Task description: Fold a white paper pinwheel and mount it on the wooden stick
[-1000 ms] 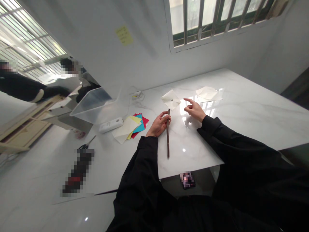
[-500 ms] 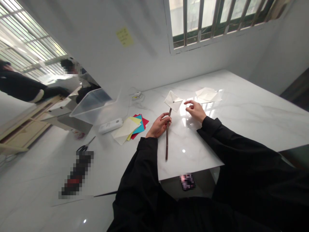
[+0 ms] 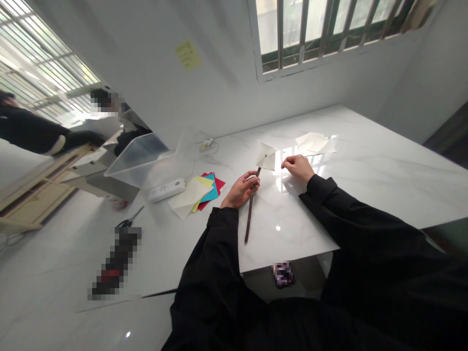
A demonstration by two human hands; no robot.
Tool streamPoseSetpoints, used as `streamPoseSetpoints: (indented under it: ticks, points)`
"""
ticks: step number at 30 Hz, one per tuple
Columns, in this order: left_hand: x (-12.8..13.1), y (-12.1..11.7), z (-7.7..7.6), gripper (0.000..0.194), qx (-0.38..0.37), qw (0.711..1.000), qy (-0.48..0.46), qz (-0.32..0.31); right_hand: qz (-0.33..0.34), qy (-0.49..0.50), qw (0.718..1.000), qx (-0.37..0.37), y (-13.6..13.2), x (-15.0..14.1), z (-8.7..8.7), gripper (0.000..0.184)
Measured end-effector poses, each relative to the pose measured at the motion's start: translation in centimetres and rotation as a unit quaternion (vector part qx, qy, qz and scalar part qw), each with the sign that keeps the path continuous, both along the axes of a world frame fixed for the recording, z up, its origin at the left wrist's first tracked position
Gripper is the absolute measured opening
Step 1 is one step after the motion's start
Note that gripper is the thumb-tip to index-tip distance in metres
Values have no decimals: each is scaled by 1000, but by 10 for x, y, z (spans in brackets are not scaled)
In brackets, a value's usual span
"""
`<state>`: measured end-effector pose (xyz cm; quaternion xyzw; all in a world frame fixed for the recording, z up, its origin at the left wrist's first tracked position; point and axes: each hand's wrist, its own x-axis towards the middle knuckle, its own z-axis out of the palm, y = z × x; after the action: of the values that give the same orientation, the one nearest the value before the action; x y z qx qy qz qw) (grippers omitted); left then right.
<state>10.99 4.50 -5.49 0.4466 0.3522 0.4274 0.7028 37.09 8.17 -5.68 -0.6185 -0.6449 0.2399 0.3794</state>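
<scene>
My left hand (image 3: 238, 192) is closed around a dark brown stick (image 3: 249, 217), gripping it near its upper end. At the stick's top sits a white paper pinwheel (image 3: 269, 161), with a small dark spot at its centre. Its vanes face toward the right. Just right of the pinwheel, apart from it, my right hand (image 3: 300, 168) hovers above the table with fingers curled together. Nothing shows between those fingers. The lower part of the stick points down toward the table's front edge, tilted slightly left.
Coloured paper sheets (image 3: 209, 194) lie left of my hands, beside a white oblong device (image 3: 167, 190). Behind that stands a clear plastic bin (image 3: 146, 158). Scissors (image 3: 126, 223) lie farther left. White folded paper (image 3: 315, 143) rests at the back right. Two people are at the far left.
The pinwheel has turned and shifted slightly right, while the stick's lower end has swung left. My right hand's fingers, apart before, are now drawn together.
</scene>
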Motion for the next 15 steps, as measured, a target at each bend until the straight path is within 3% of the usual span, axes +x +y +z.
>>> streamPoseSetpoints:
  ticks: [4, 10, 12, 15]
  points:
    - [1, -1, 2, 59, 0, 1000, 2, -1, -32, 21, 998, 43, -3, 0, 1, 28]
    - [1, -2, 2, 59, 1, 1000, 15, -17, -3, 26, 992, 124, -10, 1, 8, 68]
    - [0, -2, 1, 59, 2, 1000, 16, -19, 1, 2, 994, 110, -9, 3, 8, 61]
    - [0, -1, 0, 59, -3, 1000, 12, -12, 3, -56, 998, 41, -4, 6, 4, 32]
